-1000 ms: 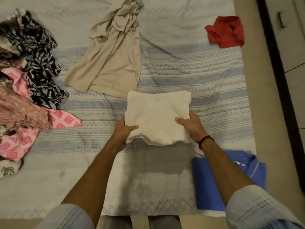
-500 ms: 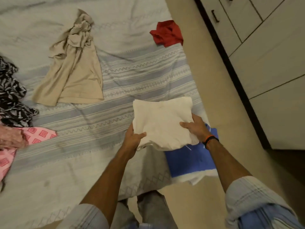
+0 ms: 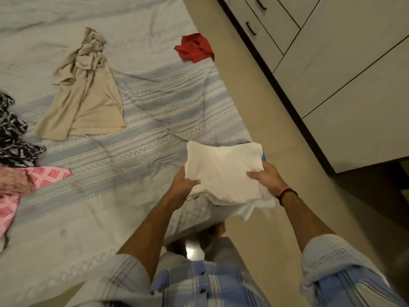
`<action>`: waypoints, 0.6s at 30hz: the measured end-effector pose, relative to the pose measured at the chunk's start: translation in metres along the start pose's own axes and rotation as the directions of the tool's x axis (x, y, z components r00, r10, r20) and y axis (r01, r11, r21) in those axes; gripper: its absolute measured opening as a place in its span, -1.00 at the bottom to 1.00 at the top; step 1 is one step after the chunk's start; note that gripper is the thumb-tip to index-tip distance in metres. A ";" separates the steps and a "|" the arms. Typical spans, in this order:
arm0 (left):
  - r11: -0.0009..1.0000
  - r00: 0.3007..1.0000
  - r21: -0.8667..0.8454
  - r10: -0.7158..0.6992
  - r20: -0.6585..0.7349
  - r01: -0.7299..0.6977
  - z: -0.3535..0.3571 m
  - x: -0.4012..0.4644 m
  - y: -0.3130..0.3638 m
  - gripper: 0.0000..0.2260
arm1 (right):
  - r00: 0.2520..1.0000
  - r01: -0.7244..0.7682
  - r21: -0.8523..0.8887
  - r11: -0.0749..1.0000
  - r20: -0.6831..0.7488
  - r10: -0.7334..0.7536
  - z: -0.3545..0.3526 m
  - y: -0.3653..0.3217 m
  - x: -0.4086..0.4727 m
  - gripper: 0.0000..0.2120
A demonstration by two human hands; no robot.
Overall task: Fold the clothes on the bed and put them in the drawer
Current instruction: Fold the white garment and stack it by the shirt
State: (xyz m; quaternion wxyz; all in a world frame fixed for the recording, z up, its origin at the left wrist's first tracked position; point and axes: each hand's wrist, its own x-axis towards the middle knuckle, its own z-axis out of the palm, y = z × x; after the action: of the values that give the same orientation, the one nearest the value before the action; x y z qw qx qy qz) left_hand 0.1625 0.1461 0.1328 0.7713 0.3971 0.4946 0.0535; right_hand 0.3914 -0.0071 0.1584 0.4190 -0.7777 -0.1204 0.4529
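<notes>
Far left edge of bed (image 3: 93,218): one black-and-white patterned garment (image 3: 13,138), crumpled; below it one pink diamond-print garment (image 3: 47,177), partly out of frame, with a dusty-pink bunched cloth (image 3: 12,181) against it. Upper middle: one beige garment (image 3: 86,96), unfolded, top end twisted. Near the bed's right edge, one red garment (image 3: 194,48), crumpled. Left hand (image 3: 182,185): forearm reaching forward from a rolled sleeve, thumb on top and fingers under the near left corner of one folded cream garment (image 3: 223,171), closed on it. Right hand (image 3: 265,177): same pinch on the near right edge, orange-and-black band on the wrist. The cream garment is held level over the bed's right corner; a sliver of blue cloth (image 3: 263,156) shows beneath its far edge. Right of the floor strip: pale cabinet fronts (image 3: 332,74), two dark handles visible.
</notes>
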 end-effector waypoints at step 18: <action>0.979 0.959 -0.159 0.080 -0.271 -0.127 0.115 -0.003 -0.052 -0.37 | 0.971 0.139 -0.121 0.983 0.214 -0.111 -0.109 0.009 0.050 -0.62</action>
State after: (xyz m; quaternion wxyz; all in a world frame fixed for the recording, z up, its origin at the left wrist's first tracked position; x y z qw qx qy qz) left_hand 0.2376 0.0455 0.1228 0.7265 0.3428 0.5647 0.1892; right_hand 0.5055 -0.0431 0.1472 0.3781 -0.7441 -0.2425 0.4946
